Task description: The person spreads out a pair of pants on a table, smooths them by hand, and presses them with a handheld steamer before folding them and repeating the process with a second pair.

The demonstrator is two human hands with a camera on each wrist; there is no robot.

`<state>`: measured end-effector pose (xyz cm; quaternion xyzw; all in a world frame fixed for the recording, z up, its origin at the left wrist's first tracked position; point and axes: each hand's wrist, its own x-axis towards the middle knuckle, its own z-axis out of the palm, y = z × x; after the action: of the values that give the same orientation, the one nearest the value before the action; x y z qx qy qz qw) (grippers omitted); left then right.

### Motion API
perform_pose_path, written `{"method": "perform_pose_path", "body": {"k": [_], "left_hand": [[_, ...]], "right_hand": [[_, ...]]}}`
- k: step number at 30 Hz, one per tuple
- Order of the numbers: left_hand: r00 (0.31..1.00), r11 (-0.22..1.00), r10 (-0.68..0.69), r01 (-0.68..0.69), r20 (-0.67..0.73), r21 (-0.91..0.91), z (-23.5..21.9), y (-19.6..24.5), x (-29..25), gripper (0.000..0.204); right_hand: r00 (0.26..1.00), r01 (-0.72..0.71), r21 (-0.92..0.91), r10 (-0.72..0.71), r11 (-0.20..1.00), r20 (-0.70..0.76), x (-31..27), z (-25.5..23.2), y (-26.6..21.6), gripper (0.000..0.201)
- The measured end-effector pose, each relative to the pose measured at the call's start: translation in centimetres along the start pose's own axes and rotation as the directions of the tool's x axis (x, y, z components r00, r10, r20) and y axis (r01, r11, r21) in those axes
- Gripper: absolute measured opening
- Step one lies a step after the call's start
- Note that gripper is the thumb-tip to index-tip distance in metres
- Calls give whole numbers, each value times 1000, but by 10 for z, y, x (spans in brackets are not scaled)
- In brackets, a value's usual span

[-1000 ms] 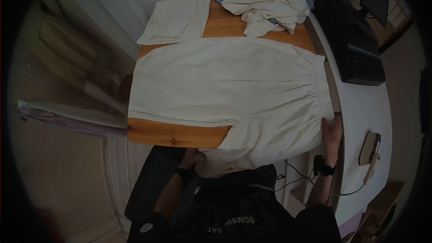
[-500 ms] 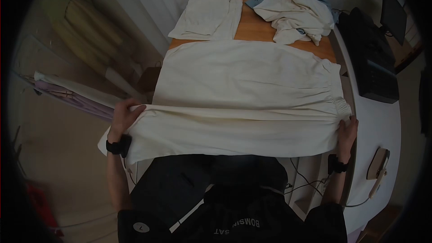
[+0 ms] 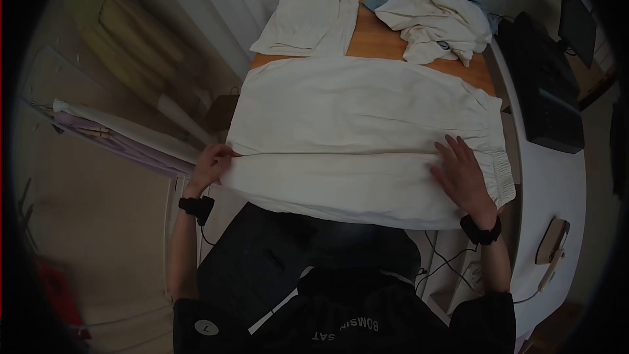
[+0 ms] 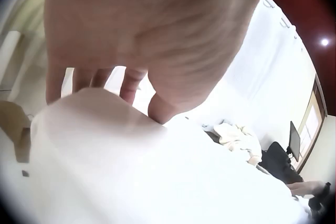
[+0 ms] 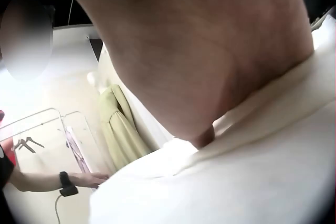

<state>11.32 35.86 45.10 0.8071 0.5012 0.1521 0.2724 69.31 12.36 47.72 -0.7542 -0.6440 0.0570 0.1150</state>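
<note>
The right hand (image 3: 464, 180) has left the elastic waistband (image 3: 499, 157) and rests, fingers spread, on the white trousers (image 3: 341, 180) across the bench (image 3: 375, 38). Well apart, the left hand (image 3: 209, 166) seems to pinch the leg end; the near leg now lies smoother.

My bare left hand (image 3: 213, 164) is pinching, thumb toward fingers; my bare right hand (image 3: 462, 176) lies palm down, fingers spread, and both bare forearms (image 3: 183, 249) reach forward.
</note>
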Motion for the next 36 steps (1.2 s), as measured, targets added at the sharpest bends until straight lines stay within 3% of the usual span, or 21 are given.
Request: {"method": "perform_pose_path", "body": {"k": [1, 2, 3, 5, 9, 11, 15, 18, 20, 21, 23, 25, 27, 28, 30, 32, 33, 35, 36], "left_hand": [[997, 992, -76, 74, -9, -103, 14, 4, 5, 27], [989, 968, -149, 143, -12, -208, 26, 7, 8, 31], [988, 968, -155, 146, -24, -205, 37, 8, 8, 31], [967, 987, -115, 136, -229, 79, 57, 11, 6, 36], [944, 991, -91, 117, -317, 65, 64, 13, 8, 40], [934, 983, -53, 110, -352, 146, 62, 10, 19, 41], [940, 971, -53, 127, -338, 202, 51, 20, 36, 40], [965, 952, -97, 161, -242, 260, 34, 19, 52, 34], [988, 850, -48, 118, -149, 514, 25, 11, 69, 29], [989, 848, -43, 110, -140, 519, 17, 11, 82, 29], [967, 831, 173, -42, -186, 555, 5, 16, 114, 29], [962, 822, 181, -36, -202, 568, 5, 27, 127, 29], [991, 797, 114, -52, -65, 601, 8, 24, 133, 30], [989, 790, 129, -60, -69, 610, 8, 23, 131, 30], [982, 867, 132, -50, -132, 496, 11, 21, 127, 34], [990, 866, 108, -51, -86, 497, 9, 14, 141, 40], [978, 878, 155, -71, -140, 474, 11, 8, 152, 42], [960, 893, 192, -84, -205, 443, 14, 7, 173, 44], [984, 962, 37, 12, -174, 274, 18, 14, 185, 45]], "right_hand": [[983, 54, -2, -52, 999, 179, 17, 7, -3, 66], [982, 67, 5, -67, 998, 175, 31, 8, -5, 66], [973, 4, -66, 12, 998, 231, 45, 6, -5, 72], [943, -79, -145, 121, 986, 310, 63, 13, 10, 86], [926, -99, -155, 148, 983, 347, 65, 7, 9, 88], [931, -78, -131, 119, 988, 346, 66, 6, 13, 92], [940, -97, -126, 133, 987, 316, 70, 10, 15, 95], [939, -105, -139, 144, 985, 313, 70, 8, 12, 97], [937, -97, -158, 144, 983, 317, 70, 6, 10, 99], [936, -107, -152, 151, 983, 319, 70, 9, 11, 99], [947, -89, -191, 143, 977, 289, 76, 12, 19, 101], [945, -126, -174, 171, 977, 278, 85, 9, 29, 102], [948, -166, -140, 197, 976, 250, 89, 7, 41, 103], [959, -154, -137, 181, 979, 217, 87, 8, 51, 103], [969, -154, -124, 174, 980, 175, 84, 9, 64, 103], [976, -102, -92, 117, 990, 182, 79, 2, 69, 94], [975, -90, -102, 108, 991, 193, 78, 2, 74, 94], [982, -83, 98, 65, 992, 180, 79, -1, 89, 80], [982, -78, 89, 61, 993, 180, 78, 1, 95, 80]]}}
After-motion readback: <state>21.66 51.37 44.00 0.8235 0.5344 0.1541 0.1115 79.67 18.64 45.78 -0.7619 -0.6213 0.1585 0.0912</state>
